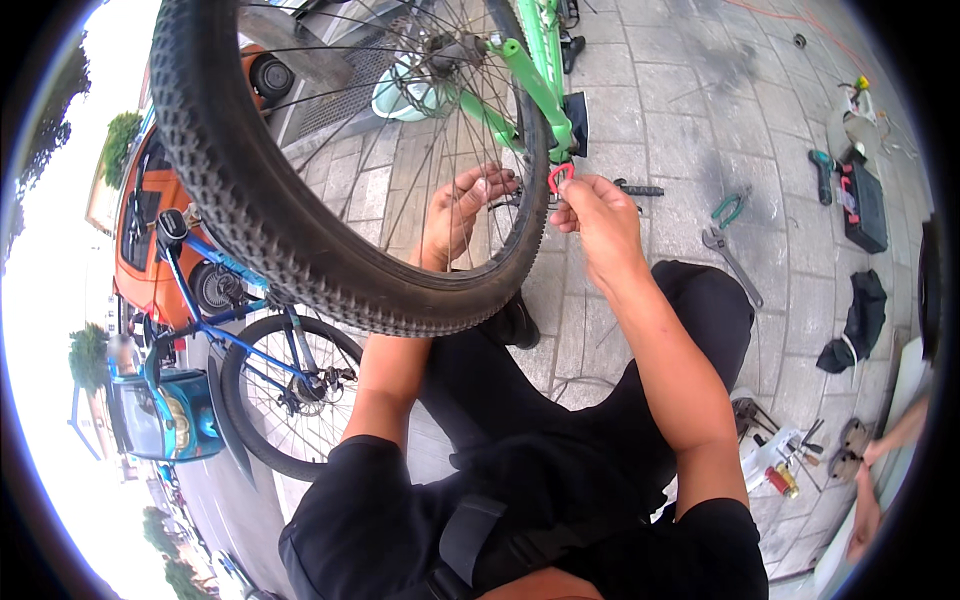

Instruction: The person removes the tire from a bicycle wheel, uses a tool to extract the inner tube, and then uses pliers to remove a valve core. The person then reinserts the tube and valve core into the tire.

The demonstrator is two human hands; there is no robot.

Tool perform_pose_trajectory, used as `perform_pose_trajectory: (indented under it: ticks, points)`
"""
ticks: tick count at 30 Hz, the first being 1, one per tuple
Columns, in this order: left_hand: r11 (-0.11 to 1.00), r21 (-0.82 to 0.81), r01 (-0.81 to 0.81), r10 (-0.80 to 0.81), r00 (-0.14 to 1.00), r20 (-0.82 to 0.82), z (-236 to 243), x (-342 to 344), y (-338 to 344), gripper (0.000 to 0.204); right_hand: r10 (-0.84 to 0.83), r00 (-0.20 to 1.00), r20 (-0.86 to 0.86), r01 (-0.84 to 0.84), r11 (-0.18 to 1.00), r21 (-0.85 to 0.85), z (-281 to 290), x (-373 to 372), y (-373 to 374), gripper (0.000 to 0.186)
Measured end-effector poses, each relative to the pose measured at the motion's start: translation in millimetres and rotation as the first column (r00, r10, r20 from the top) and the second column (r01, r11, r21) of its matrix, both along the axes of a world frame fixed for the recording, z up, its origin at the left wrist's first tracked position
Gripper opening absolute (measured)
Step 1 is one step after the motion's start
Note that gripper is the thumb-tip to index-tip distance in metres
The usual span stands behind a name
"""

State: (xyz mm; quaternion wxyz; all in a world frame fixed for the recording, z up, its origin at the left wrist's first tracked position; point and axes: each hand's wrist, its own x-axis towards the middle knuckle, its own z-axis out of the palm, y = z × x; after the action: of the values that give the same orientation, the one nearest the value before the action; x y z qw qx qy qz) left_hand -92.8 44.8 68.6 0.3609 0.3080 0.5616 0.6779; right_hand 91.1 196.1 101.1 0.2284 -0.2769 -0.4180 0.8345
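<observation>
A bicycle wheel with a knobby black tire [300, 262] stands in front of me, held in a bright green fork [533, 85]. Through the spokes, my left hand [462, 212] shows on the wheel's far side, its thumb and fingers drawn together beside the spokes. What they pinch, if anything, is hidden. Just right of the rim, my right hand [603, 222] grips a small red loop-shaped piece [561, 178] between thumb and forefinger, close below the green frame end. The handlebar grip [640, 190] lies low behind that hand.
Right on the paving lie green-handled pliers [729, 208], an adjustable wrench [733, 266], a cordless drill [824, 176], a dark toolbox [864, 208] and a black bag [857, 320]. Left stand a blue bicycle [215, 325] and an orange car [150, 235]. Another person's hand [875, 452] shows lower right.
</observation>
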Motion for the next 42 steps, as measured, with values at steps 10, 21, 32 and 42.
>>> perform_pose_trajectory:
  ticks: [10,21,32,42]
  points:
    - [0.997,0.033,0.076,-0.079,0.99,0.116,-10,-8,-3,0.05,0.032,0.998,-0.061,-0.032,0.999,-0.009,10,10,5,0.019]
    - [0.997,0.015,0.071,-0.072,0.986,0.151,-10,-9,0,0.053,0.04,0.998,-0.049,-0.041,0.999,-0.019,8,8,4,0.019]
    - [0.998,-0.017,0.055,-0.053,0.991,0.12,-8,-7,2,0.06,0.066,0.996,-0.063,-0.068,0.997,-0.037,0,6,5,0.02]
    - [1.0,0.006,0.004,-0.005,0.998,0.06,-9,-6,5,0.06,0.103,0.995,-0.015,-0.104,0.995,-0.008,-1,5,3,0.022]
